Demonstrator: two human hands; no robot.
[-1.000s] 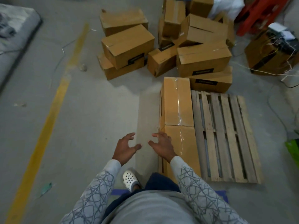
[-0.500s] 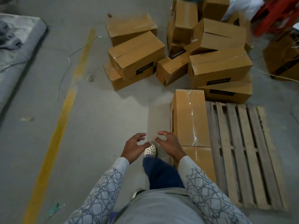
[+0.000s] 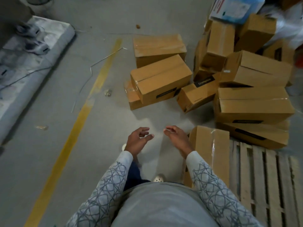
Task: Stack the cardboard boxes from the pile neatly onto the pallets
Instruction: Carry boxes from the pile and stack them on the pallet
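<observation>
A loose pile of brown cardboard boxes [image 3: 252,108] lies on the concrete floor ahead and to the right. The nearest single box [image 3: 161,80] rests tilted on another, straight ahead of my hands. A wooden pallet [image 3: 268,182] sits at the lower right, with taped boxes [image 3: 211,149] lined along its left edge. My left hand [image 3: 136,140] and my right hand [image 3: 176,138] hang in front of me over bare floor, fingers loosely curled, holding nothing. My right hand is just left of the box on the pallet.
A yellow floor line [image 3: 77,122] runs diagonally on the left. A grey mattress [image 3: 24,76] with shoes on it lies at the far left. A thin wire [image 3: 85,82] and small litter lie near the line. A blue and white carton [image 3: 234,9] tops the pile.
I have walked forward along the pallet toward the pile; the boxes look nearer and the pallet has slid down and right. Both hands stay empty and have drifted slightly apart.
</observation>
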